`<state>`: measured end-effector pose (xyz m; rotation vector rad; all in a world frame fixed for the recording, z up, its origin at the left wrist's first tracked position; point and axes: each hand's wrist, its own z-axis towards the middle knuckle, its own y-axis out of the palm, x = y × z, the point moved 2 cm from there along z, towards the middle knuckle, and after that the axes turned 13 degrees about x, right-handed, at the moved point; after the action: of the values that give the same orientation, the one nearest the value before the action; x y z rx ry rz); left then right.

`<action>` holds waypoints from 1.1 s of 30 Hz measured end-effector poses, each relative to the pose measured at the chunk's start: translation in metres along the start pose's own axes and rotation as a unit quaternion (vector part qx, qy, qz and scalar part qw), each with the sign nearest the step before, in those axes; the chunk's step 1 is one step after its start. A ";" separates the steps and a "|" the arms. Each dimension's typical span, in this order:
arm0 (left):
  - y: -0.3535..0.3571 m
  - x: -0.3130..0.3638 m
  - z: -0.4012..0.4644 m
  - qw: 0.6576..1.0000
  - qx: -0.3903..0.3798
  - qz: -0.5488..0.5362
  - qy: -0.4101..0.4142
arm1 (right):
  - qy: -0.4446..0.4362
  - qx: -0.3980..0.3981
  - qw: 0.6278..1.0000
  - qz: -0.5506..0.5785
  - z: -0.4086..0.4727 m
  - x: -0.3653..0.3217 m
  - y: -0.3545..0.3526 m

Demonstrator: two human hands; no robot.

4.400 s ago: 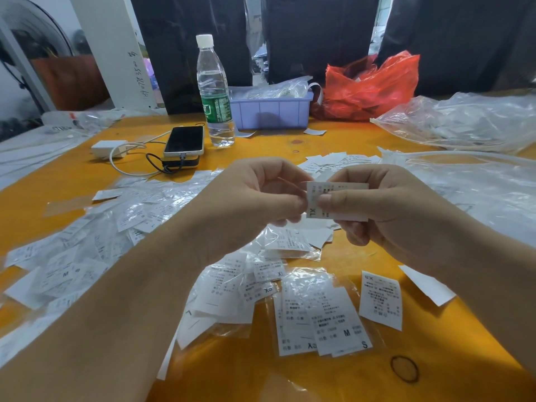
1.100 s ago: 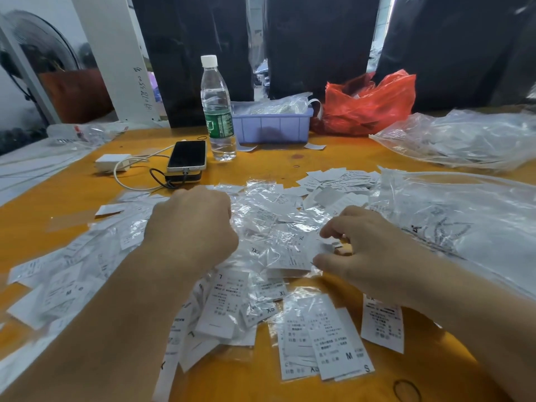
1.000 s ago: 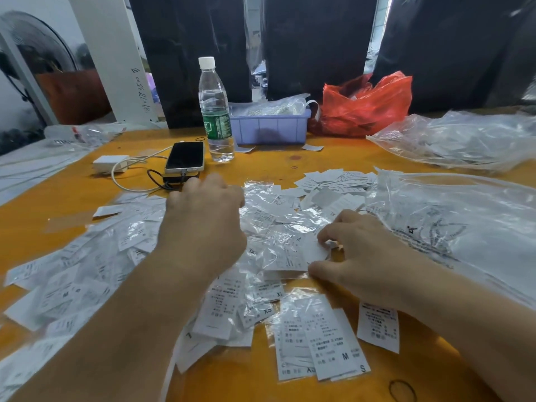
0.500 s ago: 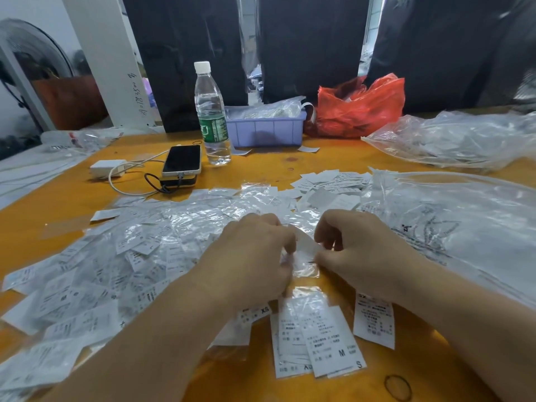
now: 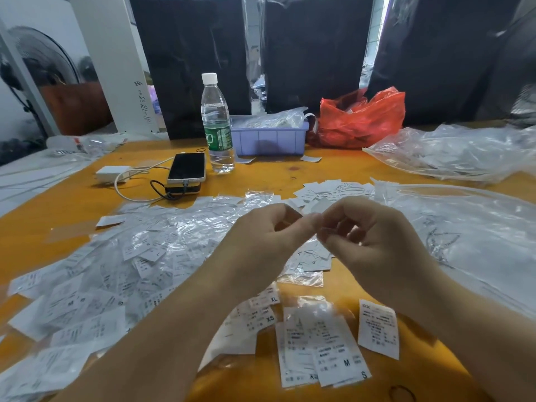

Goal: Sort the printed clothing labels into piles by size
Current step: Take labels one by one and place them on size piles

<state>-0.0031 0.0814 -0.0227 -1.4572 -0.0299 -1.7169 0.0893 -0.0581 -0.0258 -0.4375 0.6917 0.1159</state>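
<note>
Left hand (image 5: pixel 261 245): raised above the middle of the table (image 5: pixel 58 210), fingers curled, thumb and forefinger tips meeting those of the other hand. Whether it pinches anything cannot be told; the spot is blurred.

Right hand (image 5: pixel 374 242): raised beside the left, fingers curled, thumb and forefinger closed at the meeting point. What sits between them, if anything, cannot be told.

Loose labels (image 5: pixel 121 265): white printed slips, many in clear sleeves, spread in a wide heap from the table's middle to its left and near-left edge.

Sorted labels (image 5: pixel 322 346): a small overlapped stack near the near edge, between the forearms, letters M and S showing.

Single label (image 5: pixel 378 329): lying just right of that stack, apart from it.

Small pile (image 5: pixel 327 191): plain white slips past the hands, toward the far side.

Clear plastic bags (image 5: pixel 464 242): covering the right side; another bundle at the far right corner.

Water bottle (image 5: pixel 217 123): upright, green wrapper, toward the far edge.

Lilac tray (image 5: pixel 269 139): just right of the bottle, holding bagged items.

Red bag (image 5: pixel 362 118): crumpled, touching the tray's right end.

Phone (image 5: pixel 187 167): lying on a dark block, cabled to a white charger (image 5: pixel 111 173) at its left.

Rubber band (image 5: pixel 401 393): on the near edge, right of centre.
</note>
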 end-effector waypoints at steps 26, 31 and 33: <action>0.037 0.018 -0.026 0.989 -0.119 -0.089 -0.015 | 0.126 -0.165 0.825 -0.525 -0.034 0.014 -0.082; 0.040 0.016 -0.027 0.989 -0.130 -0.075 -0.001 | 0.132 -0.140 0.835 -0.515 -0.034 0.013 -0.081; 0.040 0.015 -0.026 0.989 -0.125 -0.074 0.002 | 0.124 -0.132 0.840 -0.512 -0.034 0.013 -0.082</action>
<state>0.0010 0.0336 -0.0381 -1.6697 0.0844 -1.8961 0.0992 -0.1466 -0.0284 -1.0540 0.6168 -0.8885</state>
